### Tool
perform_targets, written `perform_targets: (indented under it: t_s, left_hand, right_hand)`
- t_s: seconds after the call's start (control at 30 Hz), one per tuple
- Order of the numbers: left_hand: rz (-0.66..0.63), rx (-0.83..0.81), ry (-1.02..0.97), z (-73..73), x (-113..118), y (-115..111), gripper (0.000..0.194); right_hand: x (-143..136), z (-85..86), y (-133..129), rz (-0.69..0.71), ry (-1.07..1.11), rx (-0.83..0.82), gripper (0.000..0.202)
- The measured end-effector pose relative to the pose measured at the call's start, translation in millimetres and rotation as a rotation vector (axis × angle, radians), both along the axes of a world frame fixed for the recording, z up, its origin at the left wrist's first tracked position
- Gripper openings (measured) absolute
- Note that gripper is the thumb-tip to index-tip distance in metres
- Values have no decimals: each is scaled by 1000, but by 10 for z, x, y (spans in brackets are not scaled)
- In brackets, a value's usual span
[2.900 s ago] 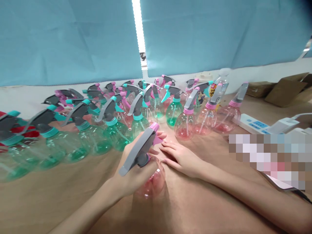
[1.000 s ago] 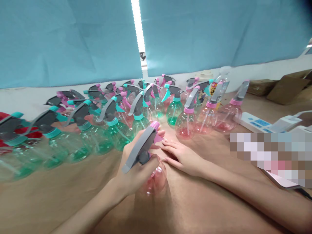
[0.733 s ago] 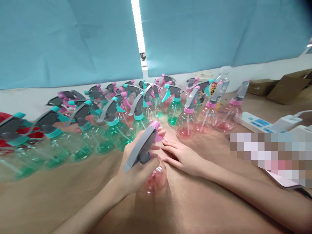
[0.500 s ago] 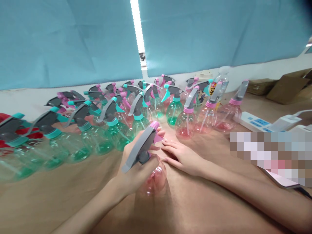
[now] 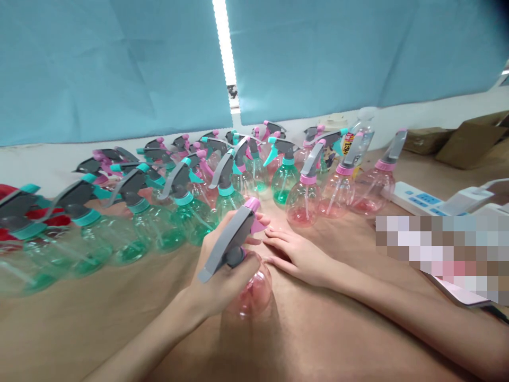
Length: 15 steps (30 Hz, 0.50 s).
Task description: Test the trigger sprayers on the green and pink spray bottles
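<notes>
My left hand point(image 5: 222, 270) is closed around the neck of a clear pink spray bottle point(image 5: 254, 294) with a grey trigger head and pink nozzle. The bottle is at the middle of the brown table point(image 5: 326, 334), its nozzle pointing away from me. My right hand point(image 5: 298, 257) lies flat on the table just to the right, fingers stretched toward the bottle, holding nothing. Beyond it stand three pink spray bottles, the nearest one point(image 5: 302, 204) beside a green spray bottle point(image 5: 284, 183).
A row of green spray bottles point(image 5: 194, 220) runs along the left, with several more pink and green ones behind. At the right are a power strip point(image 5: 417, 197) with a white charger, a pixelated patch over a phone-like object, and cardboard point(image 5: 469, 140). A blue sheet point(image 5: 338, 53) covers the wall.
</notes>
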<state>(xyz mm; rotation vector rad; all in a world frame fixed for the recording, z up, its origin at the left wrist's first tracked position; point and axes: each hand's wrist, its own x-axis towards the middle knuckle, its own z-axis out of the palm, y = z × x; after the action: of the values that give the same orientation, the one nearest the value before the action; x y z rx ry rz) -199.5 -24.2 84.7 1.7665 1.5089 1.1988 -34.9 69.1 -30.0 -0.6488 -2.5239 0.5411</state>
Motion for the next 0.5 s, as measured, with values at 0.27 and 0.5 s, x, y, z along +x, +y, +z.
perform_targets:
  t_s: [0.27,0.5]
  left_hand:
    - [141,-3,156,28,-40,-49,14]
    - [176,48,170,-94,-101,-13,33]
  right_hand:
    - [-3,-10,7,7,2,-2,45]
    - [-5,-10,6,1,-5,-2,47]
